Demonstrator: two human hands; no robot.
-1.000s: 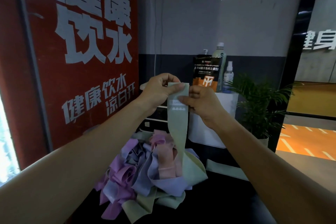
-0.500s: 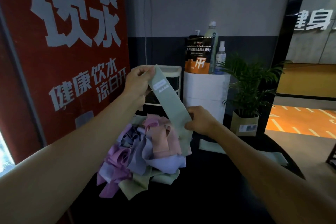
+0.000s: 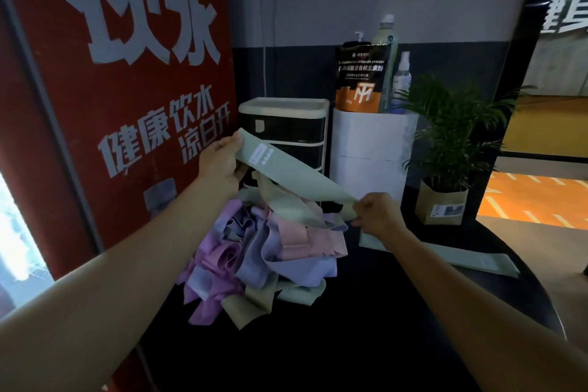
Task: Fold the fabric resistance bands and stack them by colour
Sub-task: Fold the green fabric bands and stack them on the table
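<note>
A pale sage-green fabric resistance band (image 3: 296, 175) with a small white label near its upper end is stretched out on a slant in the air between the two hands. The left hand (image 3: 221, 159) grips the upper end, thumb on top of the cloth and fingers curled beneath it; the right hand (image 3: 377, 215) pinches the lower end, fingers closed round the fold. Just below the band and between the forearms lies a loose heap of fabric bands (image 3: 264, 251) in lilac, periwinkle, pink and sage green, on a dark round table (image 3: 350, 344). How many bands are in the heap is hard to make out, since they are tangled over one another. Past the right hand, a flattened sage-green band (image 3: 471, 259) lies on the table, its near end hidden behind the right wrist. Beyond the hands stand a white-framed drawer unit with dark drawers (image 3: 286, 134), its lower part hidden by the band, and a white cabinet (image 3: 372, 149) carrying a black and orange powder pouch (image 3: 361, 79) and bottles. To the right of the right hand is a potted green palm in a brown paper wrap (image 3: 445, 175); to the left of the left hand, a red panel with large pale characters (image 3: 127, 73), cut off at the top. Half a second ago the band hung steeper and the hands were closer; now they are spread wider and the band lies flatter.
</note>
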